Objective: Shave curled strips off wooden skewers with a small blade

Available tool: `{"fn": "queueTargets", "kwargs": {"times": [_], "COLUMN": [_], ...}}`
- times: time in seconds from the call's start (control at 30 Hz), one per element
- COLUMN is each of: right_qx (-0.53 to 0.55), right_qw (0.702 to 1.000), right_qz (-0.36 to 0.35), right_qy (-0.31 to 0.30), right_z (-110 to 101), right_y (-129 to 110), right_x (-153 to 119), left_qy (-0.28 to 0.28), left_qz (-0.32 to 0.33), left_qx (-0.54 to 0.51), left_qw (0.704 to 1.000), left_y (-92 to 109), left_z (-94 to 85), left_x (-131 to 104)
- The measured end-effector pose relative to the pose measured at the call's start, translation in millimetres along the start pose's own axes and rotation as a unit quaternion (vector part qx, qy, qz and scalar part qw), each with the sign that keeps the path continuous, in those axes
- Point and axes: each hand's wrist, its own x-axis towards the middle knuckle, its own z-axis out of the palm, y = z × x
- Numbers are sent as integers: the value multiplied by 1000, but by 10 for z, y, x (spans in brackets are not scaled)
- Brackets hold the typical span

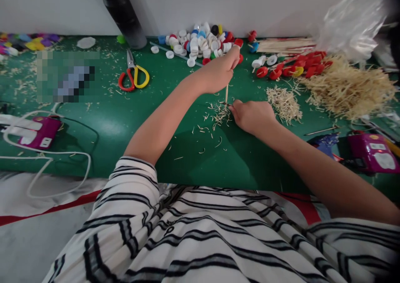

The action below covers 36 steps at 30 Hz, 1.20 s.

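Observation:
My left hand point(220, 71) is closed on a thin wooden stick point(226, 94), whose lower part points down to the green table. A red cap point(238, 42) shows just above its fingers. Right of the stick's lower end, my right hand point(252, 116) is closed round a small dark tool point(227, 104), mostly hidden by the fingers; its tip meets the stick. Pale wood shavings point(220, 114) lie scattered below the stick.
Bottle caps point(200, 43) lie heaped along the wall beside a black bottle point(125, 18). Scissors point(133, 76) rest at left. At right are red caps on sticks point(300, 66), fibre-like shavings point(350, 87) and a purple box point(373, 151). Another purple box point(46, 131) has white cables.

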Motion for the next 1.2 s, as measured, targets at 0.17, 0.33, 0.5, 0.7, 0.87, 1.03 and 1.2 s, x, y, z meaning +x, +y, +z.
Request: {"fn": "queueTargets", "kwargs": {"times": [0.17, 0.33, 0.5, 0.7, 0.87, 1.03, 1.2], "right_qx": [-6, -14, 35, 235, 464, 586, 584], "right_qw": [999, 1000, 998, 956, 860, 793, 793], "right_qz": [-21, -8, 29, 75, 35, -9, -40], "right_qy": [-29, -16, 52, 162, 211, 168, 168], "right_z": [31, 82, 149, 157, 203, 262, 230], "right_y": [9, -8, 6, 234, 427, 456, 443], "right_x": [-51, -112, -187, -135, -37, -50, -78], "left_qy": [2, -6, -8, -4, -3, 2, -2], "left_qz": [1, 6, -2, 5, -7, -6, -2], "left_qx": [-3, 2, 14, 12, 13, 9, 6], "left_qw": [1000, 1000, 1000, 1000, 1000, 1000, 1000], "left_y": [-21, 18, 119, 128, 152, 148, 121], "left_z": [-12, -19, -4, 4, 6, 0, -1], "left_x": [-3, -14, -29, -36, -42, -44, -36]}}
